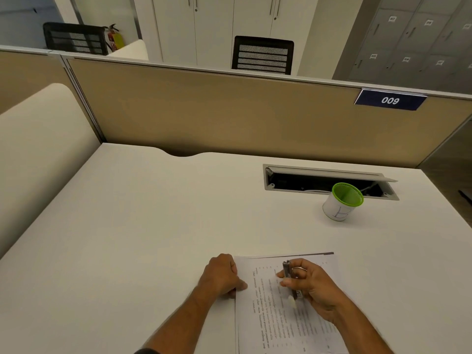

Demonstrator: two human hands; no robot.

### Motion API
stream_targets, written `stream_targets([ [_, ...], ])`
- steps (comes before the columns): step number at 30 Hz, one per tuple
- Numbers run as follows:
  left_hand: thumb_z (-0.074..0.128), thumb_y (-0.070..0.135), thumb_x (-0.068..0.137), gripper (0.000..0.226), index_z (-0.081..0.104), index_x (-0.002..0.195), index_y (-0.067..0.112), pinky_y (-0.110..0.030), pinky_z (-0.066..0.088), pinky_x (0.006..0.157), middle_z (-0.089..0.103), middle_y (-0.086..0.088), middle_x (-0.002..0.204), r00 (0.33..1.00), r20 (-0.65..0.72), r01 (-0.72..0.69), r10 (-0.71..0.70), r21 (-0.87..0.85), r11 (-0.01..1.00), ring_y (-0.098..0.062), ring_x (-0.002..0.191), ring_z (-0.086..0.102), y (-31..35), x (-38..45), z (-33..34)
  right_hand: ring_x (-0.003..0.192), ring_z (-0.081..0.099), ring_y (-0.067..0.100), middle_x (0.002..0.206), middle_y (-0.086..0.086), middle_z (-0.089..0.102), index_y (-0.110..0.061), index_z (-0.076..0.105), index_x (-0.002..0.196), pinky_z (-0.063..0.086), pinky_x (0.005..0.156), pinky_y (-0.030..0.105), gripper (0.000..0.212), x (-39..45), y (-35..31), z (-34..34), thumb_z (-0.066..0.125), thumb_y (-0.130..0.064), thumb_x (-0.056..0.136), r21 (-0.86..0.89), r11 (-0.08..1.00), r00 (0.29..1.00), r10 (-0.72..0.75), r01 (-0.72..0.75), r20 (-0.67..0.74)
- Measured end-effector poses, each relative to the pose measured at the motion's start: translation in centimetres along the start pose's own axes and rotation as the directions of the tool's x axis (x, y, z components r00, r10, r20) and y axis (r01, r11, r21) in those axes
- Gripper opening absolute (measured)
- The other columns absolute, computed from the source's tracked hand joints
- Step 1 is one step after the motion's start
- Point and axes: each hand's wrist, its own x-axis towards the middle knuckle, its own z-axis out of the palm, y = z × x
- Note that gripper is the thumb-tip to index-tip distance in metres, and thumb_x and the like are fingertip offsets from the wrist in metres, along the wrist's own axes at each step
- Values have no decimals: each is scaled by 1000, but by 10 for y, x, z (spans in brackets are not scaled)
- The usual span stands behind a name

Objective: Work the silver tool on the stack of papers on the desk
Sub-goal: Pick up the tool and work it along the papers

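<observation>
A stack of printed papers (268,310) lies on the white desk (153,226) near its front edge, slightly right of centre. My right hand (316,290) is shut on a slim silver tool (290,279), held lengthwise above the upper part of the top sheet. My left hand (222,275) is curled into a loose fist and rests on the left edge of the stack, with the thumb on the paper. My right hand hides the lower end of the tool.
A white cup with a green rim (342,201) stands at the back right, in front of an open cable tray (329,182) set into the desk. A beige partition (229,111) with a "009" label (389,100) closes the far side.
</observation>
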Motion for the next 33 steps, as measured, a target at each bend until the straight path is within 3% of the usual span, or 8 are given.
stream_targets([
  [7,88,11,67,40,48,71,14,-33,63,57,71,-12,68,1000,22,-2,3,-29,1000,-21,55,72,1,0,5,74,65,27,98,18,71,-3,67,109,52,61,37,20,3,6,2,58,-7,92,37,996,997,77,-76,-30],
  [11,88,10,68,40,48,68,15,-36,63,59,71,-13,67,1000,24,-9,9,-31,999,-22,55,72,0,0,11,63,63,18,92,11,70,-13,69,107,50,53,28,25,1,15,13,73,-9,82,-233,971,997,32,-47,-64],
  [16,86,44,57,47,48,77,25,-27,46,60,65,4,84,992,-63,-89,113,304,948,-15,70,58,-1,0,15,67,69,12,82,-6,73,-34,71,88,60,65,30,18,5,28,28,74,-19,80,-584,807,962,-221,88,-160],
  [19,83,55,58,54,50,93,30,-24,41,72,61,10,96,938,-152,-230,312,401,887,-12,87,54,-6,3,18,81,66,5,91,-14,72,-29,73,101,56,79,23,21,8,34,36,73,-25,80,-726,678,938,-316,116,-145],
  [21,80,53,66,61,50,115,35,-27,37,95,55,12,122,891,-106,-352,441,453,819,-12,113,47,-12,9,22,83,64,4,97,-15,71,-26,71,108,52,81,18,26,8,36,40,72,-27,82,-751,650,920,-356,117,-165],
  [24,67,49,79,76,29,145,40,-41,10,120,27,12,157,846,18,-467,532,504,726,-16,146,16,-24,17,26,78,61,2,91,-18,66,-25,71,107,47,75,12,24,7,36,44,71,-26,83,-759,636,899,-403,140,-172],
  [29,34,58,93,68,4,152,43,-55,-11,119,-6,11,163,818,66,-485,572,615,622,-18,151,-13,-38,24,37,77,63,6,83,-17,65,-25,72,100,53,76,20,17,7,40,47,70,-28,84,-757,640,895,-404,129,-189],
  [33,22,81,86,79,12,152,39,-60,-1,112,10,4,164,797,1,-450,604,667,593,-25,151,4,-41,23,51,79,63,4,87,-16,67,-25,71,102,55,77,22,19,10,44,45,69,-26,84,-771,621,884,-431,143,-183],
])
